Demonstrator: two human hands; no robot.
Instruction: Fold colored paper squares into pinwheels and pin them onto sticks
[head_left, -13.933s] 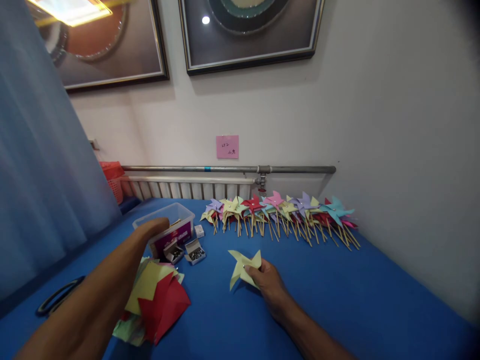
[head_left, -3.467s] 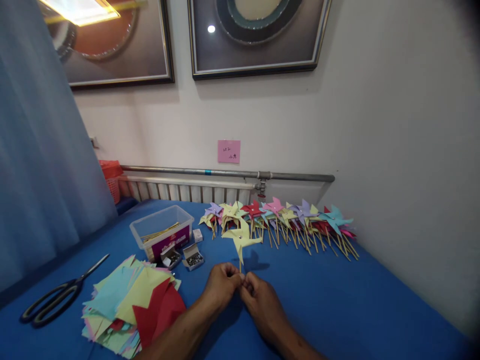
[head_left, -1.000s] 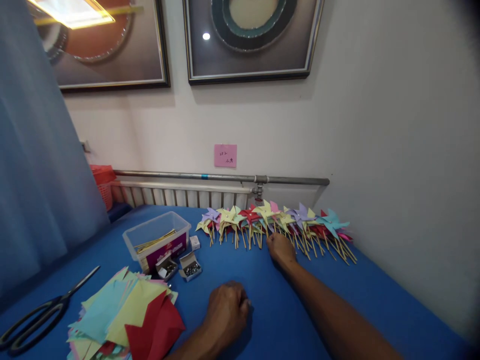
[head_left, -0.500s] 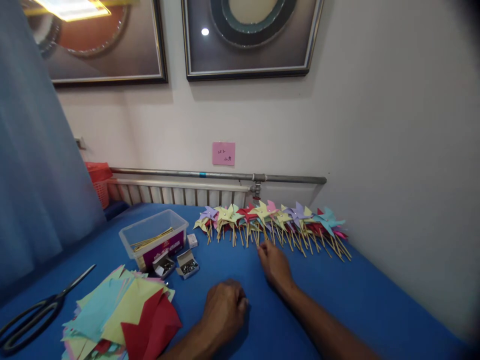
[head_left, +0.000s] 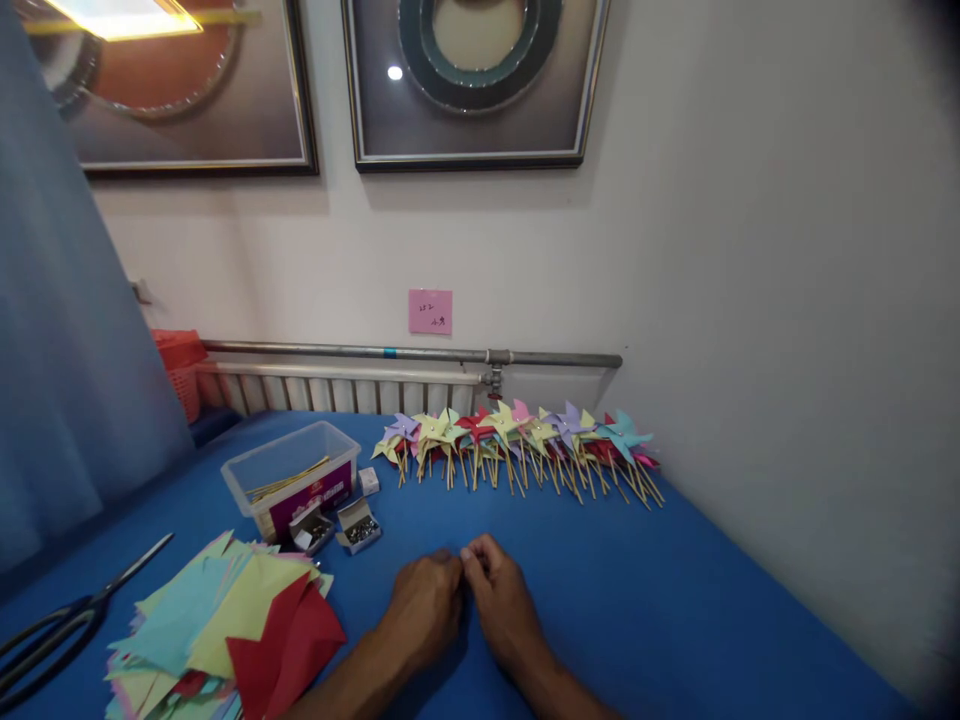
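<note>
My left hand [head_left: 421,608] and my right hand [head_left: 501,598] rest side by side on the blue table [head_left: 675,600], fingers curled, fingertips meeting in the middle. Nothing shows between the fingers. A row of finished paper pinwheels [head_left: 517,440] on wooden sticks lies along the far edge, beyond both hands. To the left of my left hand is a stack of coloured paper squares [head_left: 225,625] with a red sheet on top.
A clear plastic box [head_left: 289,470] holding sticks stands at the left, with two small open boxes of pins [head_left: 358,525] before it. Scissors [head_left: 60,625] lie at the far left. A radiator [head_left: 337,390] and a pipe [head_left: 405,352] run along the wall. A blue curtain [head_left: 67,330] hangs left.
My right hand has drawn back from the pinwheel row to meet my left hand. The yellow pinwheel held earlier is out of my hands. The view has shifted slightly right.
</note>
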